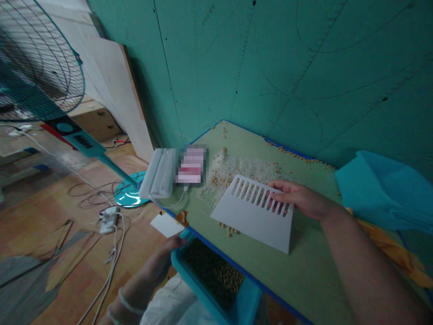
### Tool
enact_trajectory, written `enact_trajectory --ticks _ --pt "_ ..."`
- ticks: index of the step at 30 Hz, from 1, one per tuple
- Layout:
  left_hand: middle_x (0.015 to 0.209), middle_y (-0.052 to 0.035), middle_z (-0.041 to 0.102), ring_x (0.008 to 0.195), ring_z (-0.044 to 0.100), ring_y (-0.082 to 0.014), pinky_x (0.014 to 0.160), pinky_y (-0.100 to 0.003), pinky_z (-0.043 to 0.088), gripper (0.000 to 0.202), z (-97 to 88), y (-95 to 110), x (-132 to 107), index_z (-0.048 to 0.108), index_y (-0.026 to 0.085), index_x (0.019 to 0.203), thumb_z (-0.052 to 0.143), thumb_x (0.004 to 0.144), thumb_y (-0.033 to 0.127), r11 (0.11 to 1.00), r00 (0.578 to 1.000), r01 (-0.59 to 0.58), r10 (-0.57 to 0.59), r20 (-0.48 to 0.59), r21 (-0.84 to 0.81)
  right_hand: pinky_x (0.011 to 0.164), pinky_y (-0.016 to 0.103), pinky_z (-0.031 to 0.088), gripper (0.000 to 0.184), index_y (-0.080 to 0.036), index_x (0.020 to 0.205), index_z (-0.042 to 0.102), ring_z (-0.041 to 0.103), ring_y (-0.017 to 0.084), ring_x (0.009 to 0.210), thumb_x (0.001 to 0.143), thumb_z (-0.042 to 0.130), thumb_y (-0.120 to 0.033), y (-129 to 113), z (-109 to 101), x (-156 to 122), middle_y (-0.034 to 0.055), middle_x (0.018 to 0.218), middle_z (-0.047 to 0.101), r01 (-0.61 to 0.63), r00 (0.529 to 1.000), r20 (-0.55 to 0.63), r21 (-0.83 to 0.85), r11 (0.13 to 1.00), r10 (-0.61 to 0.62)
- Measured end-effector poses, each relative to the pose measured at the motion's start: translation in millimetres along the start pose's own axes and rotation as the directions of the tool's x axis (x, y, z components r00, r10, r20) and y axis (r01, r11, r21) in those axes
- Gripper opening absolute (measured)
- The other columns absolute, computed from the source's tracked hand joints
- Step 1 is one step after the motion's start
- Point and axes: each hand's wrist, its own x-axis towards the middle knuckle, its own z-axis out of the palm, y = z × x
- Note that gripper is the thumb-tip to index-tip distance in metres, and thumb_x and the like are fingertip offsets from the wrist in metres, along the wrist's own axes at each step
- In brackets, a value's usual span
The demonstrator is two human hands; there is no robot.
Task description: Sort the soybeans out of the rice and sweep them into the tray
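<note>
While left hand (174,246) clasps bin (249,295), right hand (301,197) grips scraper (253,219), long axis sideways, slots (255,193) facing wall (270,67).

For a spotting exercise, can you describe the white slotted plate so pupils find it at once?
Start at the green wall, then drop to the blue-edged tabletop. There, the right hand holds a flat white plate. Its row of long slots sets it apart from the loose grains and beans nearby.

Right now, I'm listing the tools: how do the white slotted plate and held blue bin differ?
The white slotted plate is thin; the blue bin has walls and contains grains. The right hand holds the plate over the table; the left hand holds the bin by the table's edge. Both are hand-held.
</note>
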Motion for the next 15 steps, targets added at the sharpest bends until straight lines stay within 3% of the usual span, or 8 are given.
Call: enact_trajectory --ticks 15 --pt "0.1 -0.0037 0.076 0.108 0.058 -0.0331 0.092 -0.038 0.044 0.039 -3.5 -0.7 0.3 0.067 0.017 0.107 0.057 0.07 0.027 1.0 1.0 -0.006 0.006 -0.008 0.011 0.051 0.021 0.041 0.027 -0.017 0.086 0.053 0.056 0.009 0.058 0.074 0.062 -0.039 -3.1 9.1 1.1 0.0006 0.071 0.062 -0.017 0.999 0.037 0.024 1.0 0.016"
